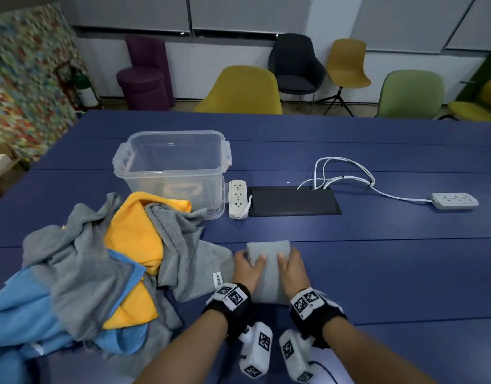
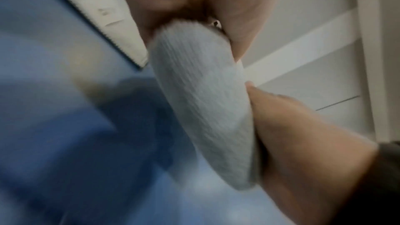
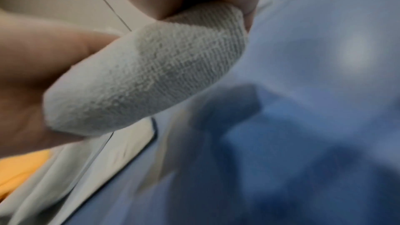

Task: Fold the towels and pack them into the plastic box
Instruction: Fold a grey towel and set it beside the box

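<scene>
— Hands first: what have they got?

— Both on the folded grey towel (image 1: 269, 268), near my edge of the blue table (image 1: 391, 261). My left hand (image 1: 247, 268) grips its left side, thumb on top, fingers curled round the edge. My right hand (image 1: 292, 268) grips the right side the same way. Wrist views confirm it: the towel's rounded fold (image 2: 203, 109) sits pinched between thumb and fingers on the left, and again on the right (image 3: 147, 78).

— Lifted or lying flat?

— Hard to say. Wrist views are blurred; the bundle looks slightly raised off the table, but I can't be sure.

— Where's the box?

— Clear plastic box (image 1: 175, 164), lid off, stands farther back and to the left of my hands, well apart from the held towel. No towels visible inside.

— Remaining towels?

— Loose heap (image 1: 100, 261) at my left: grey, yellow and blue cloth tangled together, one grey corner reaching just beside my left hand. The heap's far end touches the box's near wall.

— Anything else on the table?

— White power strip (image 1: 238, 199) just right of the box, a black panel (image 1: 294, 202) beside it, and a second strip (image 1: 454, 200) far right on a white cable (image 1: 346, 173).
</scene>
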